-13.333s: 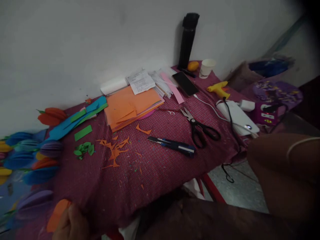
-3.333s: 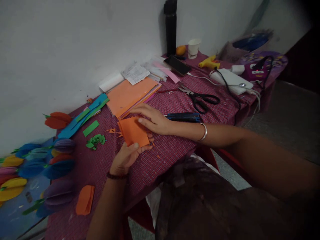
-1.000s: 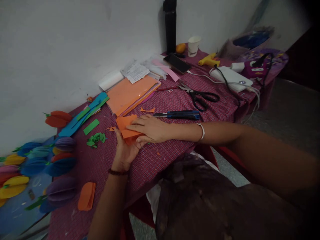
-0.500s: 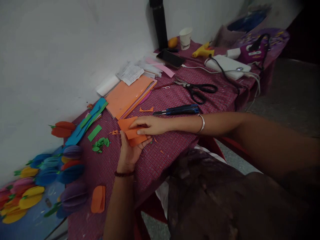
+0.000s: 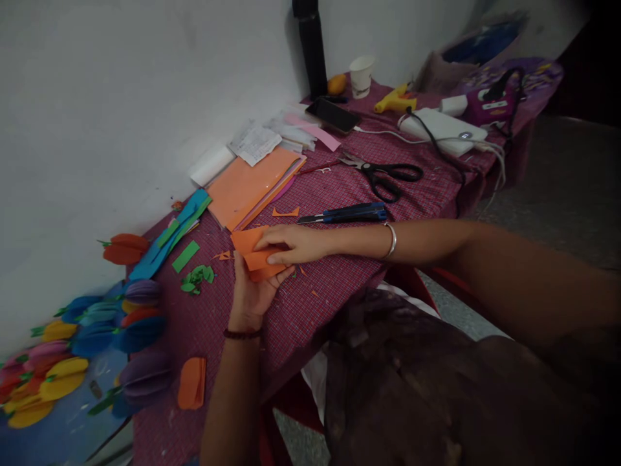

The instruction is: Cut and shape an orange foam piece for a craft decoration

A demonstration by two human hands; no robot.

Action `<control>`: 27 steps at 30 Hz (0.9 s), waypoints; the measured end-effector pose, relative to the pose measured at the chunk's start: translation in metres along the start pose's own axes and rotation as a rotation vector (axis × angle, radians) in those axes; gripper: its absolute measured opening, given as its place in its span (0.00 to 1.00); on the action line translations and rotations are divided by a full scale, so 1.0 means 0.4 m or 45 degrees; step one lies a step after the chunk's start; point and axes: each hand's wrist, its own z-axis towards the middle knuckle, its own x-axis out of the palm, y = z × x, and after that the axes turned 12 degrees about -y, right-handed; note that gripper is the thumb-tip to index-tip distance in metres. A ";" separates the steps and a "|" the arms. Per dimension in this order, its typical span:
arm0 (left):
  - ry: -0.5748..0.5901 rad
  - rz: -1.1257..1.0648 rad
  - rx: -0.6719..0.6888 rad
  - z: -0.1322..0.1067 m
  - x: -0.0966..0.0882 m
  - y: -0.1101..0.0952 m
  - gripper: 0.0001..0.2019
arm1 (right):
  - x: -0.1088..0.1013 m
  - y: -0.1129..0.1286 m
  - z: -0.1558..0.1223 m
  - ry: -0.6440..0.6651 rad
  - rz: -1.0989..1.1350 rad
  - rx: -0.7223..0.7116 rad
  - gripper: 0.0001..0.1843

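At the far left, a cluster of finished paper flowers in blue, yellow, purple and orange (image 5: 72,336) lies off the edge of the work area, apparently set apart from the cutting so they are not crushed. Just right of them, near the front edge of the maroon checked cloth covering the tabletop (image 5: 339,188), a small folded orange paper cut-out (image 5: 192,383) rests alone, laid aside from the work in hand. Farther back lie blue and green paper strips (image 5: 169,233) and a little heap of green paper scraps (image 5: 196,279), the offcuts left where they fell. In the middle, the left hand (image 5: 255,294) lies palm up under a folded piece of orange paper (image 5: 255,254), its grip a loose cradle with the fingers curling up at the near edge, so the sheet is backed from below. The right hand (image 5: 295,244) lies flat on top, fingers pressing down on the fold, grip not clenched, which looks like flattening a crease; the paper sits between the two hands just above the cloth. Behind them a stack of orange and pink paper sheets (image 5: 250,184) waits within reach by the wall. To the right, a blue and black utility knife (image 5: 347,213) and black-handled scissors (image 5: 385,175) lie close to the right forearm, handy for cutting. Farther right, a yellow glue gun (image 5: 395,98) and a white power strip (image 5: 444,123) sit well apart at the far end.
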 end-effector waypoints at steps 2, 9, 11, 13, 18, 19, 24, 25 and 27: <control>0.006 -0.016 -0.008 -0.001 0.000 -0.001 0.26 | -0.002 0.001 0.001 0.023 0.013 -0.020 0.16; -0.034 -0.038 0.012 0.001 -0.007 0.001 0.26 | 0.000 -0.016 -0.002 0.022 0.088 -0.024 0.19; -0.016 -0.031 0.012 0.002 -0.007 0.000 0.26 | 0.000 -0.019 -0.002 0.023 0.153 0.011 0.19; 0.018 -0.010 0.008 0.003 -0.008 -0.003 0.27 | 0.001 -0.021 -0.002 0.033 0.223 0.070 0.20; 0.047 0.037 0.024 0.002 -0.011 -0.007 0.27 | 0.002 -0.021 -0.004 0.022 0.452 0.228 0.20; 0.050 0.049 0.032 0.001 -0.011 -0.007 0.27 | 0.001 -0.020 -0.004 0.024 0.502 0.252 0.21; 0.038 0.080 0.034 0.000 -0.010 -0.005 0.29 | -0.009 -0.005 -0.003 0.092 0.644 0.338 0.24; 0.033 0.075 0.032 0.000 -0.010 -0.005 0.29 | -0.010 -0.003 -0.002 0.094 0.651 0.351 0.25; 0.029 0.070 0.033 0.000 -0.010 -0.004 0.29 | -0.009 -0.002 -0.001 0.090 0.657 0.372 0.25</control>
